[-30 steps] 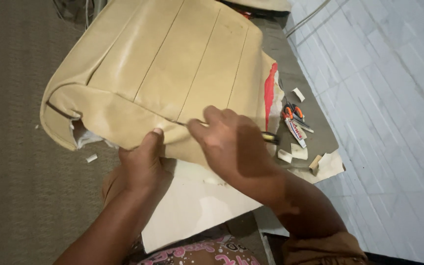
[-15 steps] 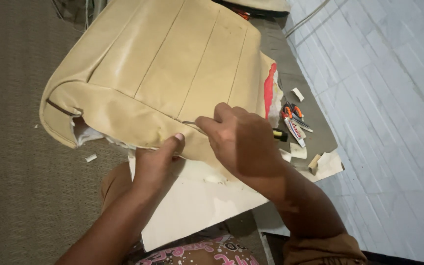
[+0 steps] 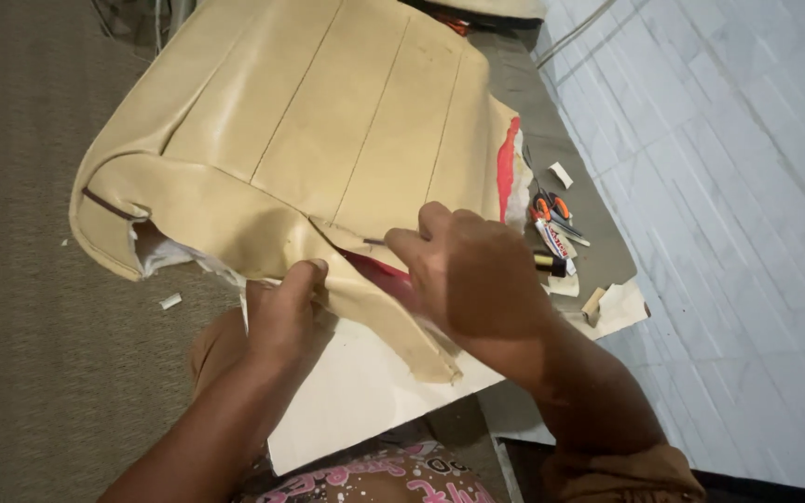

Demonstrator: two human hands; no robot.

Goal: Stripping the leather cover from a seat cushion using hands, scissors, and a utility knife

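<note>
My left hand (image 3: pixel 283 312) gripping the beige seat cover (image 3: pixel 309 149) edge, right hand (image 3: pixel 468 270) pinching a thin needle (image 3: pixel 375 241), tip hidden, I think.

A beige seat cover (image 3: pixel 328 140) is pinched along its near hem by the left hand (image 3: pixel 286 312) and right hand (image 3: pixel 477 275); orange-handled scissors (image 3: pixel 552 207) are seen near its right edge, on grey cloth (image 3: pixel 570 140).
</note>
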